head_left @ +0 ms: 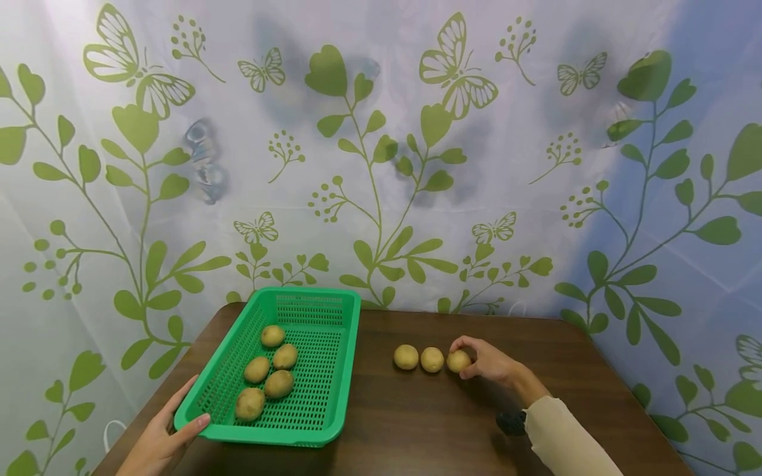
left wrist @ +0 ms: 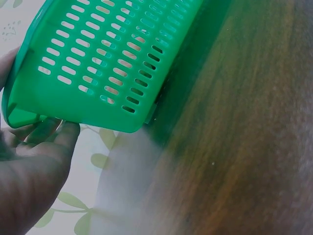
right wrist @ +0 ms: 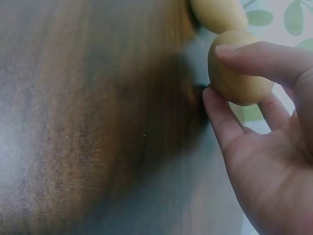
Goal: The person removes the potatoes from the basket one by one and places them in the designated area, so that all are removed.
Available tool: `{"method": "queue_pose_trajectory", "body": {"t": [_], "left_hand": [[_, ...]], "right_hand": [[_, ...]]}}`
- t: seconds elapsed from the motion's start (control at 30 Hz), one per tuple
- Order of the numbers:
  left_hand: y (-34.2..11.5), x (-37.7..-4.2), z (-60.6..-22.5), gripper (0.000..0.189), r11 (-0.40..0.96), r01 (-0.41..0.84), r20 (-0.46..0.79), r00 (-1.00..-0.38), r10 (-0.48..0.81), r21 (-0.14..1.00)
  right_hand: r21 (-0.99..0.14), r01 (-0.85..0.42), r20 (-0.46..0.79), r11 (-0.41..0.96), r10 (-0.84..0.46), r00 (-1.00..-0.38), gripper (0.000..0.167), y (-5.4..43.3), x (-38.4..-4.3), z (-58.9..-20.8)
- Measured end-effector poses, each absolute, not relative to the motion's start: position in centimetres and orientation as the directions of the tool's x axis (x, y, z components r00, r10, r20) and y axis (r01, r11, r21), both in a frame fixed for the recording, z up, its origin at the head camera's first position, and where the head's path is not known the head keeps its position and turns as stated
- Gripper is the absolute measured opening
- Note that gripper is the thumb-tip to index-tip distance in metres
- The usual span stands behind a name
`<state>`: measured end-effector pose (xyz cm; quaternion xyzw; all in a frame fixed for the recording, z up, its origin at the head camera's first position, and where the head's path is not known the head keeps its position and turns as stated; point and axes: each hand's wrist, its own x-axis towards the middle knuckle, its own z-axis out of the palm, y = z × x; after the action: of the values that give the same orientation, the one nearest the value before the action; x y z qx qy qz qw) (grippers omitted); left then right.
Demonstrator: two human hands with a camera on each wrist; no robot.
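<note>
At the near left corner of the green plastic basket (head_left: 336, 403), my left hand (head_left: 169, 423) grips the rim, its thumb over the near edge. In the left wrist view, the slotted basket wall (left wrist: 93, 54) rises beside that hand. Several potatoes (head_left: 280, 383) lie in the basket's left half. My right hand (head_left: 491, 363) holds a potato (head_left: 458, 361) between thumb and fingers, at the right end of a short row. The right wrist view shows the thumb (right wrist: 264, 58) across this potato. To its left sit a middle potato (head_left: 432, 359) and a leftmost potato (head_left: 406, 357).
The dark brown wooden table (head_left: 405, 423) carries the basket and the row. Behind it hangs a pale curtain (head_left: 381, 198) printed with green leaves and butterflies. A dark band-like object (head_left: 510, 423) shows at the right wrist, beside the cream sleeve (head_left: 565, 436).
</note>
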<state>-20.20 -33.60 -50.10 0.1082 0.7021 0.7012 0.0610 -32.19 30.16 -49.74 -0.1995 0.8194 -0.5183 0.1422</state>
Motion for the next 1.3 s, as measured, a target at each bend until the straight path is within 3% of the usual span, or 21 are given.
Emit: {"method": "queue_pose_trajectory", "body": {"t": [0.43,1.3], "left_hand": [[-33.5,-20.2,-49.9,0.078,0.101,0.074,0.054,-0.981,0.185,0.992],[-33.5,-20.2,-50.1,0.078,-0.002,0.113,0.111,-0.968,0.227,0.994]], "right_hand": [[-0.815,-0.226,0.004,0.534,-0.385,-0.923,0.049,29.5,-32.5,-50.3],[-0.855,-0.188,-0.045,0.484,-0.430,-0.902,0.056,30.1,-32.8,-48.4]]}}
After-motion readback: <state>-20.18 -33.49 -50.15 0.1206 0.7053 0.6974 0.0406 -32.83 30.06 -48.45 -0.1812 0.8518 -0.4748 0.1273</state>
